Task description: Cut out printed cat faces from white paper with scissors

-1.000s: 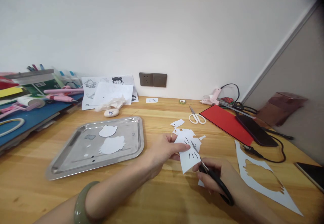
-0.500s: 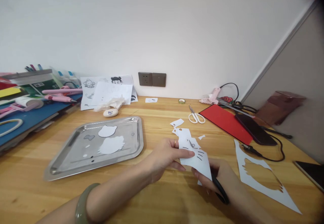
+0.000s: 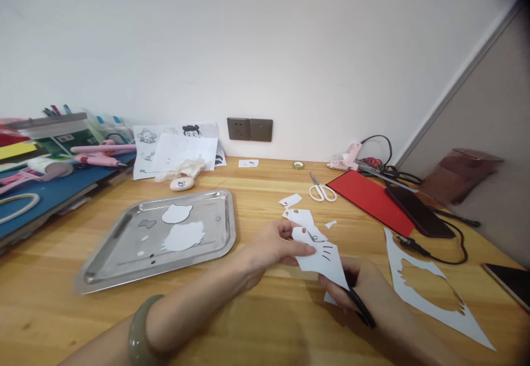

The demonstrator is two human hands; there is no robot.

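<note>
My left hand (image 3: pixel 279 244) pinches a white paper piece (image 3: pixel 321 261) between thumb and fingers. Short black whisker-like lines and a small hole show on the paper. Close behind its right edge, my right hand (image 3: pixel 356 283) is closed around black-handled scissors (image 3: pixel 361 306); their blades are mostly hidden by the paper. Cut paper scraps (image 3: pixel 291 200) lie just beyond my left hand. On the left stands a metal tray (image 3: pixel 120 277) holding a white cat-head cutout (image 3: pixel 176 213), a wavy-edged white cutout (image 3: pixel 183 237), a grey bow-shaped piece (image 3: pixel 147 223) and several small bits.
White-handled scissors (image 3: pixel 322 190), a tape roll (image 3: pixel 298 164) and a pink glue gun (image 3: pixel 350 156) lie toward the wall. Right of my hands are a red sheet (image 3: pixel 368 200), a dark phone-like slab (image 3: pixel 418 211), a cable (image 3: pixel 459 255) and a paper offcut (image 3: pixel 399 283). Printed drawings (image 3: pixel 144 150) lean back left.
The paper has tilted and shifted slightly in my left hand, whose fingers have curled in more. A hole in the paper now shows near the thumb. My right hand has barely moved.
</note>
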